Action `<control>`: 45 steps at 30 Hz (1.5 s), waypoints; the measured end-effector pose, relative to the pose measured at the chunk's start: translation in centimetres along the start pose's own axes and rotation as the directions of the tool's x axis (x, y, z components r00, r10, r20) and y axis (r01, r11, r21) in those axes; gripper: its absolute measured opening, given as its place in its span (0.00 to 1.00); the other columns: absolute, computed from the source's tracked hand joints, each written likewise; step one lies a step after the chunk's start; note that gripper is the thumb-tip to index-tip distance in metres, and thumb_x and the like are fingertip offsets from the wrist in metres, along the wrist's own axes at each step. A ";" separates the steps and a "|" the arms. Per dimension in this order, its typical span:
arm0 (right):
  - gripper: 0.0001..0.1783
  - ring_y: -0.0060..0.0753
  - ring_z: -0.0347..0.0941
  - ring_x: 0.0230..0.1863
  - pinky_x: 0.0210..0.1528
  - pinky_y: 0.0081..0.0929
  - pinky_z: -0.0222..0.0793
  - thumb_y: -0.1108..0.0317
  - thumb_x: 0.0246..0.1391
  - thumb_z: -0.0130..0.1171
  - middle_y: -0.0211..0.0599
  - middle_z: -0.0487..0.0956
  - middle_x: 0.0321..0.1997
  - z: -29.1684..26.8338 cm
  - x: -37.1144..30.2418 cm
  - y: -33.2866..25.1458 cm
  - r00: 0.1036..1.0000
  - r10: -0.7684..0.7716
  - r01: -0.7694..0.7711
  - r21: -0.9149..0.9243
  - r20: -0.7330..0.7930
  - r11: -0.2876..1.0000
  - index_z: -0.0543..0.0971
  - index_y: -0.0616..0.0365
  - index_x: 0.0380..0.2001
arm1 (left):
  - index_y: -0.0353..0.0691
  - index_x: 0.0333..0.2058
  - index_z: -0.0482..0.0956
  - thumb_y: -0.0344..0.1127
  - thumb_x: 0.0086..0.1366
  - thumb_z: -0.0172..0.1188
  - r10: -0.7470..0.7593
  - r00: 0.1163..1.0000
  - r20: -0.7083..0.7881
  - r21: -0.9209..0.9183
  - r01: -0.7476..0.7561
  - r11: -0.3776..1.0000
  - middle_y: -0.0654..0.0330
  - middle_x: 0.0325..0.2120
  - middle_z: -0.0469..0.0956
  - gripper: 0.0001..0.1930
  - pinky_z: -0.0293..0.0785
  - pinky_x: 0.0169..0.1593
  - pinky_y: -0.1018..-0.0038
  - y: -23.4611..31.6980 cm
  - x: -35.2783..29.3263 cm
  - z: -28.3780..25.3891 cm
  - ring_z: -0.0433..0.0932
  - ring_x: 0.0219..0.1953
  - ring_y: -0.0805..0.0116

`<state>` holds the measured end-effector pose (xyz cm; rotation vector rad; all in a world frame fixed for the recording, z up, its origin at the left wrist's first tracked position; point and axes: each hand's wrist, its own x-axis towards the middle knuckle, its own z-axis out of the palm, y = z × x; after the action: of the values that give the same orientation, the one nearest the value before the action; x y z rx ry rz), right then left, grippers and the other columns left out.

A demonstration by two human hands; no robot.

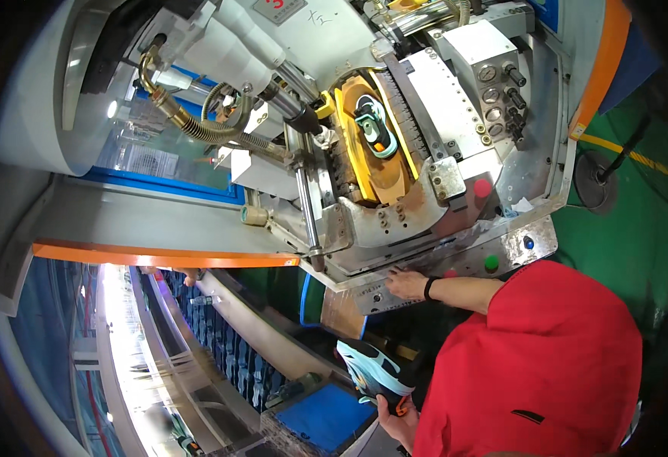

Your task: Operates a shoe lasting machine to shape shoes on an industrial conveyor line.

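Observation:
A light-blue and black sneaker [372, 371] with an orange accent is in my left hand [398, 420], its fingers closed around one end. My right hand [408, 285], with a black band at the wrist, lies on the metal control panel [452, 268] at the machine's front edge. Its fingers are stretched out and hold nothing; whether one presses a button is too small to tell. Inside the machine, a similar sneaker [376, 128] lies in a tan cradle [383, 174] between yellow side pads, apart from both hands.
A green button [491, 263] and a blue one [529, 243] sit on the panel. Gauges and knobs [494, 95] stand at the far right. Beside the held sneaker is a blue mat [326, 417]. Another person's hand [190, 276] shows by the conveyor line [261, 335] at left.

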<state>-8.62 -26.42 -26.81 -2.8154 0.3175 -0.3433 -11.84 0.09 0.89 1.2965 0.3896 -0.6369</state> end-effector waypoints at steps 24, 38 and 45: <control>0.08 0.45 0.66 0.32 0.34 0.38 0.67 0.64 0.49 0.54 0.46 0.71 0.27 5.3 2.7 3.3 0.879 0.475 -0.451 0.413 0.050 0.791 0.74 0.57 0.29 | 0.33 0.42 0.78 0.33 0.66 0.60 -0.097 0.963 -0.251 -0.152 0.060 0.987 0.60 0.37 0.78 0.10 0.77 0.38 0.71 -3.2 3.3 -9.0 0.78 0.36 0.67; 0.11 0.32 0.74 0.37 0.42 0.28 0.70 0.69 0.57 0.59 0.38 0.77 0.35 -11.0 26.8 -17.8 0.915 -0.172 0.362 0.554 -0.365 0.750 0.76 0.60 0.43 | 0.31 0.39 0.79 0.23 0.51 0.69 -0.139 0.592 -0.794 -0.472 -0.457 0.754 0.50 0.35 0.81 0.15 0.82 0.27 0.58 -10.4 7.7 -35.5 0.83 0.30 0.55; 0.15 0.36 0.75 0.38 0.45 0.31 0.69 0.73 0.52 0.63 0.38 0.81 0.40 -23.7 39.1 -51.9 0.569 -0.689 0.819 0.232 -0.449 0.525 0.77 0.60 0.44 | 0.28 0.40 0.74 0.32 0.48 0.70 -0.077 0.220 -0.973 -0.201 -0.624 0.755 0.54 0.31 0.78 0.22 0.76 0.32 0.66 -12.2 9.4 -52.7 0.78 0.30 0.63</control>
<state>31.54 6.36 18.98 -2.2704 -0.9108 -0.9134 -8.07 47.30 -26.81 0.9444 1.2214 0.7540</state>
